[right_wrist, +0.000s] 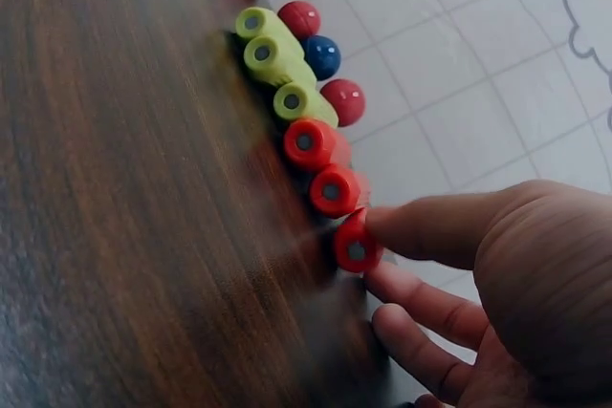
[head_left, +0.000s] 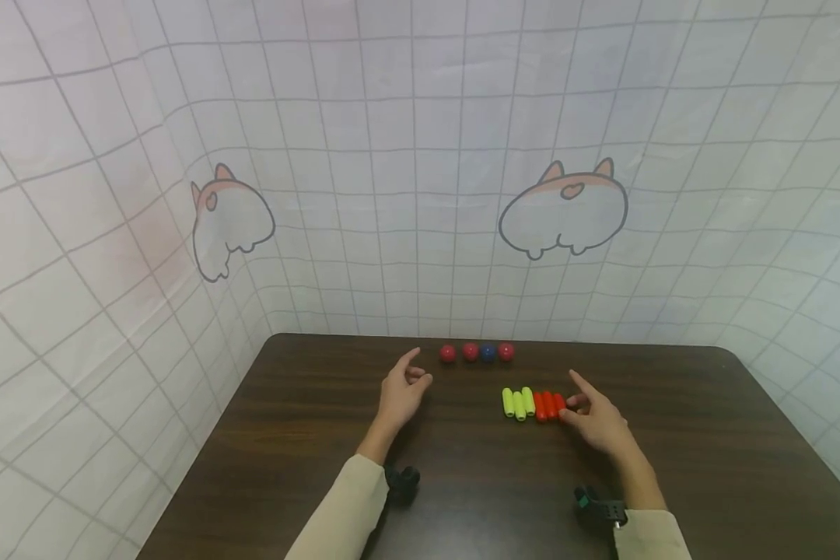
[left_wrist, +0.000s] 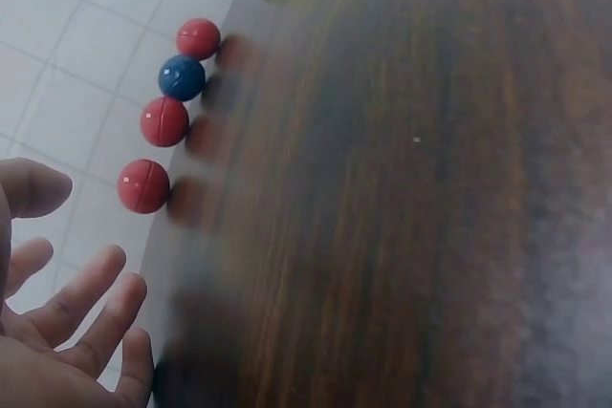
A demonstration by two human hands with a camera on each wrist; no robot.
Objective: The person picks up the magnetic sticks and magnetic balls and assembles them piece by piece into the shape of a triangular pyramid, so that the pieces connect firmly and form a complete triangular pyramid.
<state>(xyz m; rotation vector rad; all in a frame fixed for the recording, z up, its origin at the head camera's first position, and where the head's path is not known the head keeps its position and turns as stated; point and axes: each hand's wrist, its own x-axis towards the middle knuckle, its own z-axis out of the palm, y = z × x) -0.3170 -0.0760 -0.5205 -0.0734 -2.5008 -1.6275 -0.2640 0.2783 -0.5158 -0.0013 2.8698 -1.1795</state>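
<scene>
r hand (head_left: 597, 424): thumb + a finger pinch the rightmost bright-red, plastic-looking short cylinder (right_wrist: 356, 246), lying on the dark wood-grain table (head_left: 273, 435). l hand (head_left: 400, 395) holds nothing, fingers apart, nr a glossy red ball (head_left: 448, 354). cyl prob light, stiff, a bit slippery, may roll; best held mid-length, both sides.

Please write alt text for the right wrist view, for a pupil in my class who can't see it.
A right hand touches the end red cylinder in a row of three red and three yellow-green cylinders on a dark wooden table. Beyond them are three red balls and one blue ball, against a white grid-lined backdrop.
</scene>
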